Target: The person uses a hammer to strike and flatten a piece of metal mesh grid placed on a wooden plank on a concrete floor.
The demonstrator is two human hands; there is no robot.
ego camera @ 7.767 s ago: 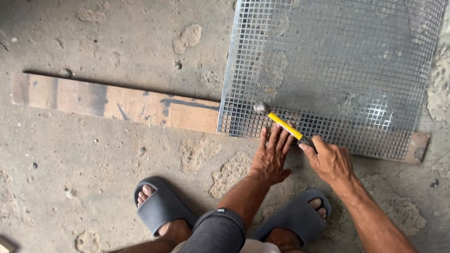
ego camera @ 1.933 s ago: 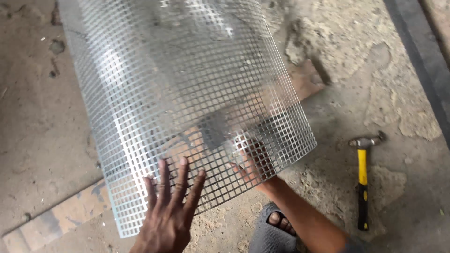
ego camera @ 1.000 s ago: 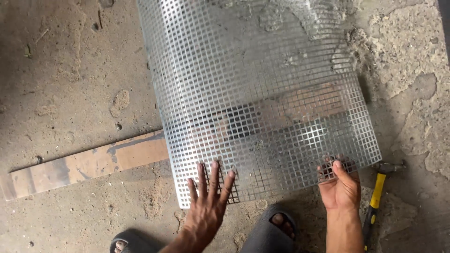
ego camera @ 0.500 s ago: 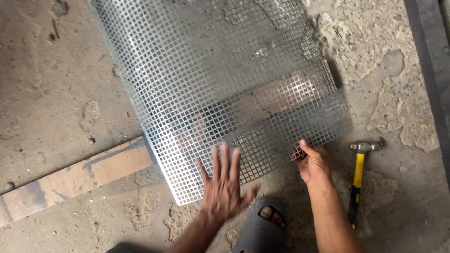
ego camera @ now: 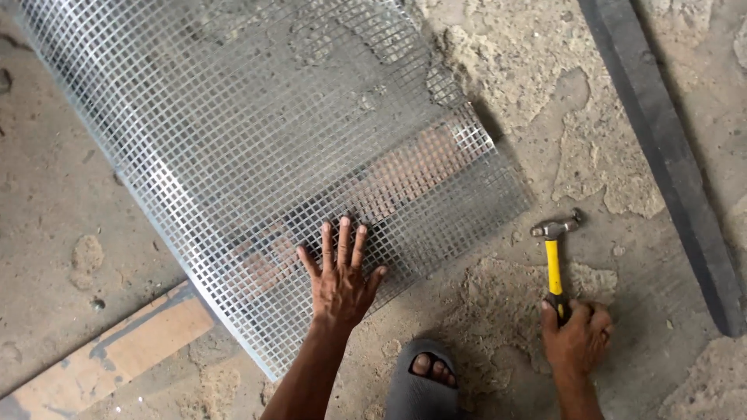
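At the far left a wooden plank (ego camera: 117, 354) is lying on the concrete floor (ego camera: 70, 202), its long axis running from lower left up toward the right and passing under the wire mesh sheet (ego camera: 257, 132). The mesh is covering most of the upper left of the view, its long sides slanting from the lower middle up to the left, with its near edge sitting just above your foot. You are pressing your left hand (ego camera: 340, 284) flat on the mesh near that edge, palm down, fingers spread wide and pointing away from you, gripping nothing. Below and between your hands, your toes are showing in a grey sandal (ego camera: 420, 385). Further right, the hammer (ego camera: 554, 260) is lying on the floor well clear of the mesh, its long axis running nearly straight up and down the view: the metal head is pointing away from you and the yellow handle is pointing back toward you. Your right hand (ego camera: 577, 336) is closing around the dark grip at the near end of the handle. At the far right a dark beam (ego camera: 669, 163) is lying diagonally on the floor
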